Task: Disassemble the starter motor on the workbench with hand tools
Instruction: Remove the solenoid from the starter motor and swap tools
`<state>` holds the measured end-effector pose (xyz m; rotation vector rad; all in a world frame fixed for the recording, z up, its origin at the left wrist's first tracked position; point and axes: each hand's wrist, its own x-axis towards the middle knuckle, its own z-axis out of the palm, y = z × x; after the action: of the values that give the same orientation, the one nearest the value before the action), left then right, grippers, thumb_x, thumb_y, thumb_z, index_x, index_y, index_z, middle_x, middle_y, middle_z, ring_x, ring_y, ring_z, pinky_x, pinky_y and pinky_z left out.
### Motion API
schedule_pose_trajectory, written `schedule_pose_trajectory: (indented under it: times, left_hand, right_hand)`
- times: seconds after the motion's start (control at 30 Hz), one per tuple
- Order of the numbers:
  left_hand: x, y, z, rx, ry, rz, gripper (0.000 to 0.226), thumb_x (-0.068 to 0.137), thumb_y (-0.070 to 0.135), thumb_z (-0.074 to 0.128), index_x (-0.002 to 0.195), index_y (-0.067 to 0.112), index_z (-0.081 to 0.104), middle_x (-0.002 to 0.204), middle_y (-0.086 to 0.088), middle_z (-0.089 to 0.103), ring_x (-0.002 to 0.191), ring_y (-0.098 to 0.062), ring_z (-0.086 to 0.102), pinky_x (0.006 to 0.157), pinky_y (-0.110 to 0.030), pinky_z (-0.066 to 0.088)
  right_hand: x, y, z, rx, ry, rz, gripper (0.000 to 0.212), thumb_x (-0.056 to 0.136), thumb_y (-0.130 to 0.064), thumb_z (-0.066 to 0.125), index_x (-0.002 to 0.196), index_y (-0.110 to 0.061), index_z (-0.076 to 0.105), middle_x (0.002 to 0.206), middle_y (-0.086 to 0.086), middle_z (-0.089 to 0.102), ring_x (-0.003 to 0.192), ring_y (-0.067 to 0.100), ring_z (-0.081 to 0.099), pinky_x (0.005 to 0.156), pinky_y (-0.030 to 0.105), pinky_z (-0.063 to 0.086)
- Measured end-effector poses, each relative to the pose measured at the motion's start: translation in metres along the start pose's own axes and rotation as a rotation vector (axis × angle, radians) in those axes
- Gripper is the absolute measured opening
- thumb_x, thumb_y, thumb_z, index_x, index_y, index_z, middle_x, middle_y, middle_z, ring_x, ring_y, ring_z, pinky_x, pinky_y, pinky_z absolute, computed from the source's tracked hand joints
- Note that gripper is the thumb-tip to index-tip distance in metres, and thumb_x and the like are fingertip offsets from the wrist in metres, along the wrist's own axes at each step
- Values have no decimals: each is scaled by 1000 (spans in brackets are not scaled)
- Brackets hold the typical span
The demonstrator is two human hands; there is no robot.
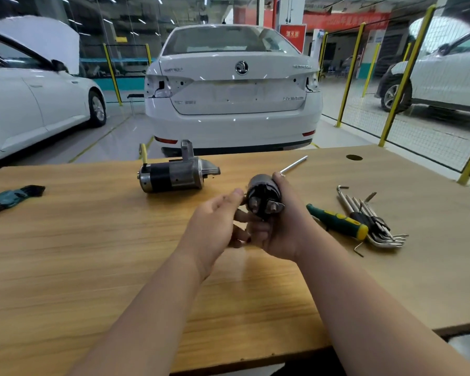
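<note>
In the head view, the starter motor (174,173) lies on its side on the wooden workbench (92,253), above and left of the frame's centre. Its long axis runs left to right across the picture, with the black rear end toward the left and the silver nose toward the right. A mounting ear stands up from its top.

Just right of centre, the right hand (282,232) grips a round solenoid (265,198), lifted clear of the bench, with the fingers wrapped round its body. The solenoid's long axis runs away from the viewer, and its black cap with two studs faces back toward the camera.

The left hand (215,221) comes in from the lower left. Its thumb tip touches the left edge of the cap and its fingers are bent beneath, close to the right hand's fingers. Whether it grips anything, I cannot tell.

A thin metal rod (293,165) shows past the right hand's fingertips, slanting toward the upper right. At the right, a green and yellow screwdriver (337,221) lies against a fanned set of hex keys (377,226), with one loose key (358,249) just below them. At the far left edge lies another key set in a teal holder (11,198). The bench has a round hole (354,157) in the upper right. Behind the bench stands a white car (234,90), seen from its rear.
</note>
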<state>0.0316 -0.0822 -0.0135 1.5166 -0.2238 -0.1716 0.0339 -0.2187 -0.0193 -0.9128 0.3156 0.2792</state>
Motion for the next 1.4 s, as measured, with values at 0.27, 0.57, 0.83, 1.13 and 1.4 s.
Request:
schedule_pose_trajectory:
  times: [0.27, 0.57, 0.83, 1.13, 1.4]
  left_hand:
    - [2, -32, -6, 265, 106, 316, 33, 72, 65, 58, 94, 40, 62, 86, 16, 64, 71, -4, 60, 56, -16, 48]
    - [30, -56, -4, 1265, 24, 111, 44, 85, 64, 48, 124, 43, 50, 125, 12, 43, 115, -16, 30, 94, -34, 27]
    - [47, -51, -17, 1293, -33, 253, 27, 84, 64, 51, 91, 38, 51, 92, 16, 48, 89, -9, 42, 73, -29, 34]
    - [52, -56, -26, 1165, -78, 309, 29, 78, 67, 48, 73, 39, 47, 83, 21, 49, 84, -2, 44, 72, -28, 34]
    - [52, -58, -24, 1152, -34, 288, 30, 78, 68, 52, 76, 38, 49, 80, 23, 47, 83, -3, 44, 72, -29, 34]
  right_hand:
    - [9, 3, -11, -50, -30, -1, 64, 86, -75, 47, 79, -13, 64, 58, 2, 54, 38, 11, 38, 33, 18, 31]
    - [39, -100, -57, -1189, 674, -335, 57, 85, -71, 52, 87, -14, 56, 85, 7, 59, 74, 20, 55, 53, 28, 43]
    - [81, -118, -86, -1426, 922, -450, 60, 83, -73, 54, 73, -15, 52, 72, 6, 59, 65, 20, 55, 50, 30, 34]
    - [86, -137, -83, -1650, 651, -212, 58, 83, -75, 53, 77, -17, 51, 84, 8, 59, 75, 23, 57, 52, 29, 39]
    - [65, -127, -77, -1838, 575, -60, 66, 85, -76, 48, 103, -14, 63, 88, 3, 58, 79, 23, 59, 60, 30, 46]
